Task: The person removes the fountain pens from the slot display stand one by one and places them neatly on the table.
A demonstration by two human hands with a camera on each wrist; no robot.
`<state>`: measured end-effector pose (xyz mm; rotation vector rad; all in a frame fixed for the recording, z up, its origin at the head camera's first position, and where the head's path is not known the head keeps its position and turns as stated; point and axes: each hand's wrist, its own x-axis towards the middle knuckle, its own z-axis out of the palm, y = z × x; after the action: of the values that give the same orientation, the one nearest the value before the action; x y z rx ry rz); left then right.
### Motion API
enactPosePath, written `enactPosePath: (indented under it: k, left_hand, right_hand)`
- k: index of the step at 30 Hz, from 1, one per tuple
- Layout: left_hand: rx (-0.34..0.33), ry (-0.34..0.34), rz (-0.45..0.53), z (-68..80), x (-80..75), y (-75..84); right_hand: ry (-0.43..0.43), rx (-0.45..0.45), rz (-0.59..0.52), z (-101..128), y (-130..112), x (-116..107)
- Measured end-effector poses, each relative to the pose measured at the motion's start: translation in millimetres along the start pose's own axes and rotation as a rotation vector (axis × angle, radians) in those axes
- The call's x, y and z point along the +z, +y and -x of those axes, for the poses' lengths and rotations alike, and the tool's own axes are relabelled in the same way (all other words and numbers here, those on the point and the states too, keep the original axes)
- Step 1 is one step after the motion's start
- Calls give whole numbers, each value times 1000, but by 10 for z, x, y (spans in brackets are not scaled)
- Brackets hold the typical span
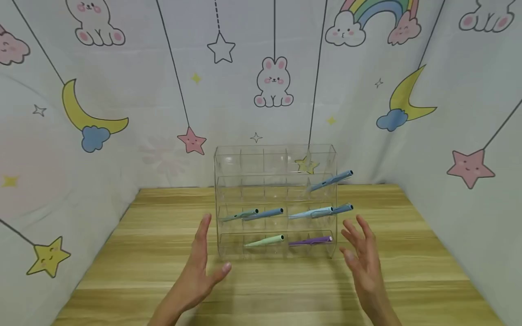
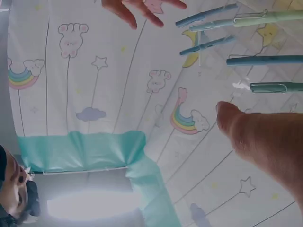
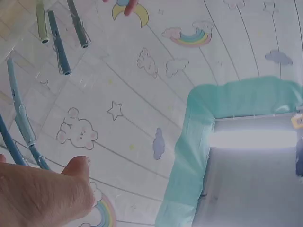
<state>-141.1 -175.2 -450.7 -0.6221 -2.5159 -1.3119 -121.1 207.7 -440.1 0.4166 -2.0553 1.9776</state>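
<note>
Bright, even light; wrist views w/ glare.

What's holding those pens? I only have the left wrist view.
Observer: A clear rack with four rows of compartments, standing on a wooden table.
Operator: Hands on it?
Observer: No. The left hand and right hand are open on either side of it, holding nothing and apparently not touching it.
Operator: Any pen I'm missing?
Observer: A purple pen in the bottom row, right of a light green pen.
</note>
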Motion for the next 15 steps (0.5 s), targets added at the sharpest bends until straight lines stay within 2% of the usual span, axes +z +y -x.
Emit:
enactPosePath:
  k: [2, 3, 4, 6, 9, 15]
  left_hand:
    - [-15, 14, 118, -66, -14, -80]
    - [-28, 15, 170, -102, -17, -120]
    - [-46, 16, 224, -141, -18, -156]
    - [-89, 21, 310, -217, -13, -218]
    - [-134, 30, 363, -297, 25, -286]
    - [-131, 90, 263, -293, 217, -467]
  right_hand:
    - [3, 25, -182, -91, 21, -60]
    - [8, 37, -239, -141, 32, -84]
    - [14, 46, -281, -197, 46, -105]
    - [37, 68, -296, -302, 70, -133]
    - [82, 77, -228, -431, 94, -156]
    - [195, 79, -35, -585, 113, -161]
